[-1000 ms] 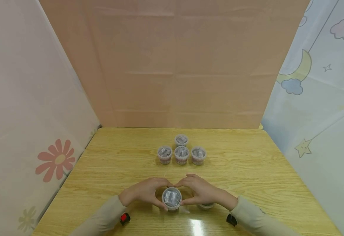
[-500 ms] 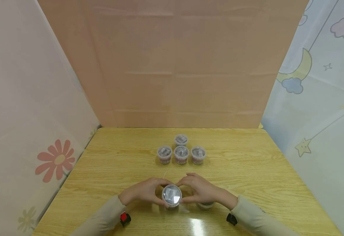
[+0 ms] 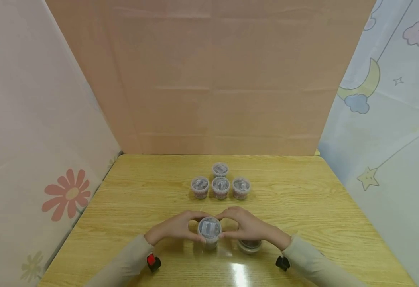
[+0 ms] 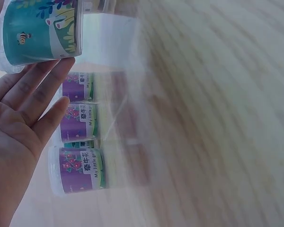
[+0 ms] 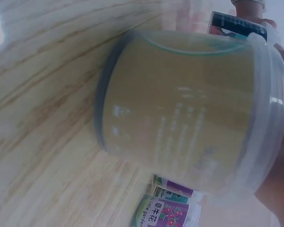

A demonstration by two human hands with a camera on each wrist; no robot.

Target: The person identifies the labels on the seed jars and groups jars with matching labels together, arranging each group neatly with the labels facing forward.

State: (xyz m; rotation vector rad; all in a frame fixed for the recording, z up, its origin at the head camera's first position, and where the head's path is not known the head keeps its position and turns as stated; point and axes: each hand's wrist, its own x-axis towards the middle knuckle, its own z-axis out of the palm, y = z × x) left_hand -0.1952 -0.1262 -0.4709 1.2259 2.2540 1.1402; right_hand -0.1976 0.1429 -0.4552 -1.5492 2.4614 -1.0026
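Note:
Both hands hold a small clear-lidded plastic tub (image 3: 209, 229) at the middle front of the table, between curved fingers and thumbs. My left hand (image 3: 176, 228) grips its left side, and my right hand (image 3: 249, 225) its right. In the left wrist view, this tub (image 4: 41, 33) has a teal label with a bee, above the left hand (image 4: 19, 118). A silvery packet shows under its lid. Below the right hand stands a second lidded tub (image 3: 249, 247), partly covered by that hand; this tub (image 5: 180, 109) fills much of the right wrist view.
Farther back on the wooden table (image 3: 141, 187) stand several similar tubs: a left one (image 3: 200, 188), a middle one (image 3: 220, 188), a right one (image 3: 241, 188) and one behind (image 3: 220, 169). In the left wrist view, purple labels (image 4: 78, 170) show. A backdrop (image 3: 216, 79) rises behind.
The tub in both hands has moved up and a little away from the body, and more of its side shows. The tub under the right hand is less covered.

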